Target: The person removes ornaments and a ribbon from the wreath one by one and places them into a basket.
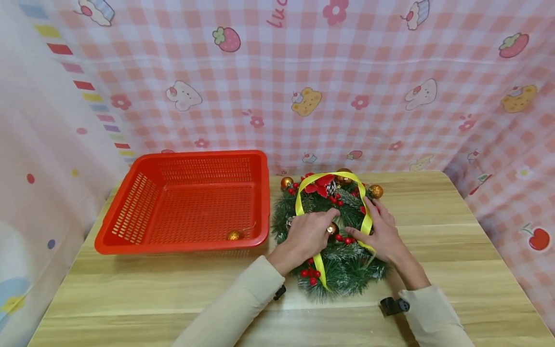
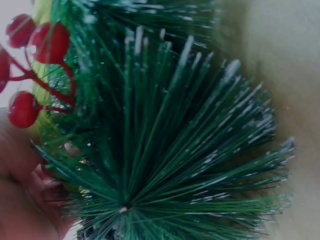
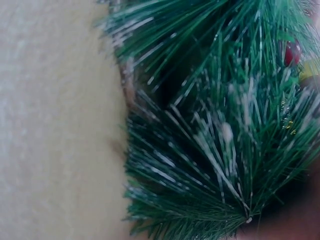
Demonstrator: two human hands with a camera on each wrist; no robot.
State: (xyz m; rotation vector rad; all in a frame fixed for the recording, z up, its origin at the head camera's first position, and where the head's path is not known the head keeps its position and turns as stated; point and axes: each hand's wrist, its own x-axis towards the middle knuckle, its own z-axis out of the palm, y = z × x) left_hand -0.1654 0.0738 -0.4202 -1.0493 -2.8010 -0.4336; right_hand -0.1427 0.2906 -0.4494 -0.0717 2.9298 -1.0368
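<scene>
Both hands on a pine wreath (image 1: 334,231) lying on the worktop (image 1: 433,231) beside a red basket (image 1: 186,202): left hand (image 1: 303,238) fingers pinching a gold bauble (image 1: 332,229), right hand (image 1: 381,236) fingers spread flat steadying; detaching step judged underway, the next move needing a gentle pull.

The left hand (image 1: 305,237) covers part of the round green pine-needle wreath (image 1: 334,241) and half hides a small gold bauble (image 1: 332,229); whether its fingers pinch the bauble cannot be told. Both wrist views are blurred, the wreath cut off by their edges
</scene>
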